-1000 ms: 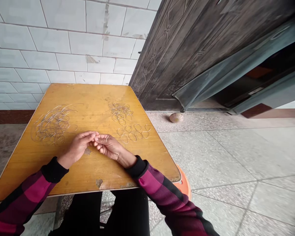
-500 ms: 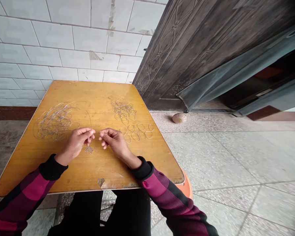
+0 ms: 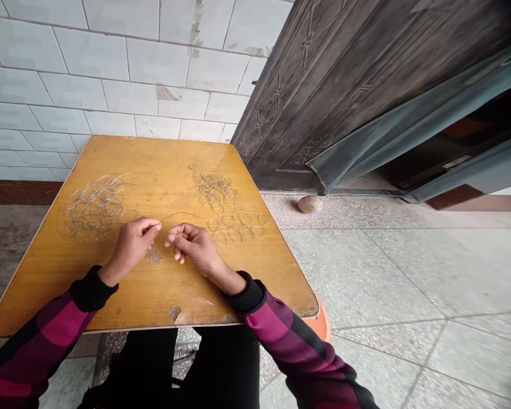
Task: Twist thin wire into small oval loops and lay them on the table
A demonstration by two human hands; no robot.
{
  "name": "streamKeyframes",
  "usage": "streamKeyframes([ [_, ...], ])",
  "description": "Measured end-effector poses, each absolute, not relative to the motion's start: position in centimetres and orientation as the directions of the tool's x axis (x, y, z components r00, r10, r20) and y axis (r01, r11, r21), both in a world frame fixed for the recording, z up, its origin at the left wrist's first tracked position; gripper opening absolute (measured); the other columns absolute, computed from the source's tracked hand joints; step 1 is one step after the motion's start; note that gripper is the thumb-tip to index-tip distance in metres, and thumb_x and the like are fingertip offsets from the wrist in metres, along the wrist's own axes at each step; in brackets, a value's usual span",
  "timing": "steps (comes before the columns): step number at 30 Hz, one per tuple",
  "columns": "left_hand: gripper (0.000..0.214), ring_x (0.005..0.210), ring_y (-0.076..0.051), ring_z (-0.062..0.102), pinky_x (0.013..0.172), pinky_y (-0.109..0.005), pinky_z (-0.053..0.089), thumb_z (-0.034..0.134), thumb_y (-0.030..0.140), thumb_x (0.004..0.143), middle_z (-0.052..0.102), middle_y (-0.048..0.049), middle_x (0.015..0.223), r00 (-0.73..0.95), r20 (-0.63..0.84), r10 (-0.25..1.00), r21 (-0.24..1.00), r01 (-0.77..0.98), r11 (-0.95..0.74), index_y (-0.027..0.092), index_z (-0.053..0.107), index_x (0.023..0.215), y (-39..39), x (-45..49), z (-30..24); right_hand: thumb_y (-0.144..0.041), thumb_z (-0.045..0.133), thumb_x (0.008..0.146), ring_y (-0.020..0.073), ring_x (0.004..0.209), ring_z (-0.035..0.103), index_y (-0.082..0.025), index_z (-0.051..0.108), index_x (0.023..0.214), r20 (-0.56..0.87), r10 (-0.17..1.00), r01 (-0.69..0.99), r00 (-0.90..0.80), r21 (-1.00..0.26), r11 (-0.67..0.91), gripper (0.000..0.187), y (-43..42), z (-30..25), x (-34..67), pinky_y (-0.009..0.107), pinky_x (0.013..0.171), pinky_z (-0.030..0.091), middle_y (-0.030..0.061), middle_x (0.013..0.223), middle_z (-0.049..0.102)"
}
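Note:
My left hand (image 3: 135,240) pinches one end of a thin wire (image 3: 179,214) between thumb and index finger. From that pinch the wire bows to the right, passing beyond my right hand (image 3: 193,245). The right hand's fingers are loosely curled and slightly apart, close to the left fingertips, with nothing visible in them. To the left of my left hand lies a tangled heap of curved wires (image 3: 96,210). Small wire rings (image 3: 235,228) lie just right of my right hand, and a pile of similar rings (image 3: 215,190) sits behind them.
The wooden table (image 3: 153,301) has chipped patches on its surface and stands against a white tiled wall (image 3: 149,62). A dark carved door (image 3: 323,74) with a grey-green curtain (image 3: 366,130) is at the right. On the floor rests a round stone-like object (image 3: 310,204). An orange stool (image 3: 319,324) shows beside the table's right corner.
The wire in my left hand has swung over from arching up and back on the left to stretching out rightward. My right hand's fingers have loosened slightly.

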State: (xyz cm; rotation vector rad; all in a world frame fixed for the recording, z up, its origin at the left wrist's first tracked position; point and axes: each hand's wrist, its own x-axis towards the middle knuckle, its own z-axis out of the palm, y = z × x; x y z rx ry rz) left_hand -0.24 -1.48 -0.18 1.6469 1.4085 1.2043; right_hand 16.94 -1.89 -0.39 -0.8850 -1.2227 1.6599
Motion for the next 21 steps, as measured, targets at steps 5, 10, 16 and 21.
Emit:
streamKeyframes([
  [5,0.017,0.046,-0.009,0.049,0.045,-0.022,0.038,0.070,0.031,0.073,0.063,0.0001,0.062,0.023,0.053,0.998,0.990,0.129,-0.056,0.016,0.072,0.082,-1.4,0.0,0.1,-0.035,0.076,0.072,0.0069,0.047,0.060,-0.016,0.063,0.085,-0.009,0.952,-0.237,-0.305,-0.968,-0.085,0.027,-1.6,-0.8,17.0,0.018,0.045,0.051,-0.0026,0.067,0.067],
  [10,0.022,0.052,-0.008,0.050,0.046,-0.020,0.040,0.076,0.032,0.067,0.066,-0.0044,0.070,0.150,-0.127,0.981,0.958,-0.237,0.160,0.013,0.070,0.074,-2.0,0.3,1.1,-0.037,0.076,0.072,0.0072,0.048,0.060,-0.017,0.065,0.083,0.028,0.973,-0.258,-0.230,-0.965,-0.033,0.026,-1.3,-0.5,17.3,0.018,0.046,0.051,-0.0024,0.065,0.067],
  [16,0.020,0.056,-0.008,0.053,0.052,-0.021,0.044,0.075,0.031,0.071,0.065,-0.0031,0.070,0.163,-0.108,0.981,0.942,-0.297,0.153,0.013,0.069,0.076,-2.3,0.6,0.9,-0.037,0.076,0.072,0.0062,0.047,0.055,-0.018,0.069,0.083,0.022,0.976,-0.244,-0.215,-0.969,-0.031,0.023,-1.0,-0.7,17.2,0.017,0.043,0.048,-0.0030,0.062,0.065],
  [21,0.020,0.051,-0.009,0.054,0.048,-0.022,0.046,0.072,0.033,0.074,0.064,-0.0022,0.067,0.138,-0.016,0.990,0.987,-0.158,0.038,0.013,0.068,0.076,-2.1,0.4,0.1,-0.038,0.074,0.073,0.0060,0.045,0.054,-0.017,0.068,0.083,0.029,0.961,-0.233,-0.273,-0.972,-0.037,0.024,-1.3,-0.6,17.2,0.019,0.043,0.048,-0.0032,0.063,0.064],
])
